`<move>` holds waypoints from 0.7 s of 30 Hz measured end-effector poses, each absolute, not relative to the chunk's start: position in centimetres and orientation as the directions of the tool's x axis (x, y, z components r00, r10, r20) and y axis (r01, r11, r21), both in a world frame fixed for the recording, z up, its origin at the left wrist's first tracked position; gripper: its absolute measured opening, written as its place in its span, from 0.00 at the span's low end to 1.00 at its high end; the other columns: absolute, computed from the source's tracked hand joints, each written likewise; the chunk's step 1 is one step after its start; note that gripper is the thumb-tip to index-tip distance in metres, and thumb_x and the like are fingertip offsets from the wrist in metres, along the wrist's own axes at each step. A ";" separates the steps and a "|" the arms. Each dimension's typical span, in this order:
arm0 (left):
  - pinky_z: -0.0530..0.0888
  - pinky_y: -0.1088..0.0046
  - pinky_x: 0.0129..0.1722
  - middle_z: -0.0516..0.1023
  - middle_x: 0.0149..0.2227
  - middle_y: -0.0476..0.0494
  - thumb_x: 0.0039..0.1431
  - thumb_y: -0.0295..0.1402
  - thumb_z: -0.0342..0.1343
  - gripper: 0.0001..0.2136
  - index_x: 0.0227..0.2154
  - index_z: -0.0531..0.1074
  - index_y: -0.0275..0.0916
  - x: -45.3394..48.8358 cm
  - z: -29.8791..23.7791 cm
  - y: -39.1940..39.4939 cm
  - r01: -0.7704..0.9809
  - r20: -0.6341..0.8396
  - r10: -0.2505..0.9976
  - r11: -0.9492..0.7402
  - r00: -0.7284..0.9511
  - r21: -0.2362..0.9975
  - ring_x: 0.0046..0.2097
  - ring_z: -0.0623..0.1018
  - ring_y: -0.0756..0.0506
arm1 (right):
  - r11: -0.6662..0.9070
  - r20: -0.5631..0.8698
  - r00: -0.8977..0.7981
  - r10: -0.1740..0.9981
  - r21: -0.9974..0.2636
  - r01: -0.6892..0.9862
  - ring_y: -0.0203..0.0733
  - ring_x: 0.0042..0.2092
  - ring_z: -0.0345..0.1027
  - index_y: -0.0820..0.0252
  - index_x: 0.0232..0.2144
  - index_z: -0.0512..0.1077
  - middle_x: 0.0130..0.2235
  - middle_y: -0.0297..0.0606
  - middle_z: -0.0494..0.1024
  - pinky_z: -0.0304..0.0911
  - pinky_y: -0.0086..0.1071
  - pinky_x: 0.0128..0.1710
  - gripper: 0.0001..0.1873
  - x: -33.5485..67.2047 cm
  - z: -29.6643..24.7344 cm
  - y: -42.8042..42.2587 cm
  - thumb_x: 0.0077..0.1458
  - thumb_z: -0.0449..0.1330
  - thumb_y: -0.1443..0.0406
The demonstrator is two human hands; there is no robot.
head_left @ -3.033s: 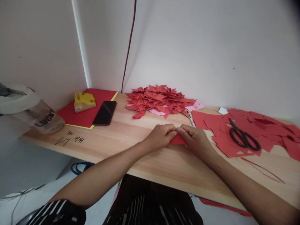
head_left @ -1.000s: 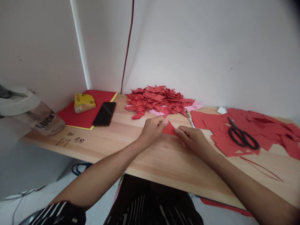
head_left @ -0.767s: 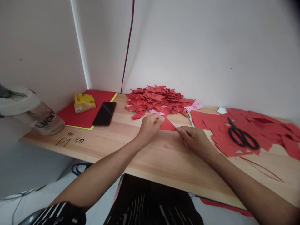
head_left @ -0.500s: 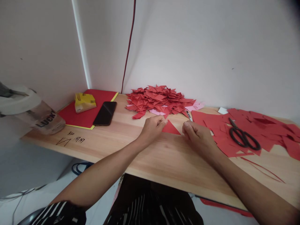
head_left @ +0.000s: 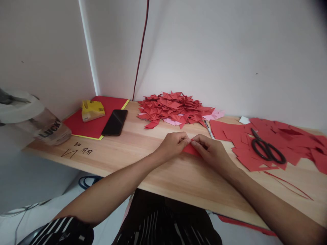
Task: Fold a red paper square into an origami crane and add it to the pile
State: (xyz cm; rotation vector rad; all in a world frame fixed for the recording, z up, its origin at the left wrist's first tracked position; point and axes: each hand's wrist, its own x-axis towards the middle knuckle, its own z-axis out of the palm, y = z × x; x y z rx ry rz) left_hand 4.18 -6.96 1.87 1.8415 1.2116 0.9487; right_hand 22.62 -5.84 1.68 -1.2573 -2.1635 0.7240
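Note:
A small piece of red paper (head_left: 191, 149) is pinched between my two hands, just above the wooden table (head_left: 127, 153). My left hand (head_left: 175, 142) grips its left side with thumb and forefinger. On the right side, my right hand (head_left: 211, 149) is closed on the same paper, the two thumbs almost meeting at its top edge. Most of the sheet is covered by my fingers, so its folds are hard to make out. Behind my hands lies a heap of folded red paper pieces (head_left: 173, 107), with some pink paper (head_left: 214, 115) under it.
Black-handled scissors (head_left: 268, 149) rest on cut red sheets (head_left: 245, 156) at right, near a pen (head_left: 208, 129) and thin red strips (head_left: 288, 185). To the left are a phone (head_left: 114, 122), a yellow packet (head_left: 93, 110) on red card (head_left: 76, 126), and a bottle (head_left: 51, 131).
My right hand has moved left to the red paper and taken hold of it beside my left hand. The sheet, earlier showing a pointed corner to the right, is now mostly covered.

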 end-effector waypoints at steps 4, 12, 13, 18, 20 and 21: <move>0.57 0.75 0.29 0.62 0.23 0.53 0.63 0.36 0.47 0.13 0.24 0.64 0.37 4.2 1.8 -6.9 0.431 0.184 0.932 -0.311 0.311 0.847 0.28 0.62 0.52 | 0.420 0.179 -0.414 0.892 -0.667 0.616 0.34 0.25 0.56 0.58 0.23 0.65 0.22 0.29 0.64 0.52 0.29 0.26 0.18 22.7 1.8 -5.8 0.61 0.53 0.55; 0.58 0.75 0.31 0.63 0.23 0.53 0.62 0.34 0.46 0.12 0.23 0.62 0.37 4.3 1.9 -7.1 0.448 0.232 0.920 -0.359 0.315 0.819 0.29 0.63 0.51 | 0.439 0.179 -0.438 0.881 -0.655 0.615 0.35 0.26 0.57 0.58 0.24 0.68 0.22 0.30 0.66 0.52 0.29 0.26 0.17 22.7 1.8 -5.8 0.61 0.53 0.55; 0.58 0.75 0.31 0.63 0.23 0.53 0.62 0.33 0.46 0.12 0.23 0.62 0.37 4.3 2.0 -7.1 0.450 0.237 0.920 -0.363 0.313 0.816 0.29 0.63 0.51 | 0.442 0.183 -0.438 0.880 -0.652 0.616 0.35 0.26 0.57 0.58 0.24 0.67 0.22 0.30 0.66 0.52 0.29 0.26 0.18 22.6 1.8 -5.9 0.61 0.53 0.55; 0.57 0.74 0.30 0.61 0.21 0.53 0.60 0.30 0.47 0.11 0.21 0.61 0.37 4.4 2.2 -7.3 0.437 0.253 0.917 -0.373 0.309 0.818 0.28 0.62 0.52 | 0.457 0.198 -0.446 0.873 -0.652 0.606 0.34 0.25 0.55 0.58 0.22 0.64 0.21 0.29 0.62 0.52 0.28 0.25 0.18 22.4 2.1 -6.1 0.61 0.52 0.56; 0.57 0.74 0.30 0.60 0.21 0.53 0.60 0.30 0.47 0.11 0.21 0.61 0.37 4.4 2.2 -7.3 0.432 0.251 0.918 -0.369 0.307 0.823 0.28 0.62 0.52 | 0.455 0.201 -0.441 0.875 -0.653 0.605 0.34 0.25 0.55 0.58 0.21 0.63 0.21 0.29 0.62 0.51 0.28 0.25 0.18 22.4 2.1 -6.1 0.61 0.53 0.57; 0.57 0.74 0.31 0.61 0.22 0.53 0.60 0.30 0.47 0.11 0.21 0.61 0.37 4.4 2.2 -7.2 0.429 0.247 0.919 -0.365 0.307 0.826 0.28 0.62 0.52 | 0.453 0.200 -0.439 0.876 -0.654 0.606 0.34 0.25 0.55 0.58 0.21 0.62 0.21 0.29 0.62 0.51 0.28 0.25 0.18 22.4 2.2 -6.1 0.61 0.53 0.57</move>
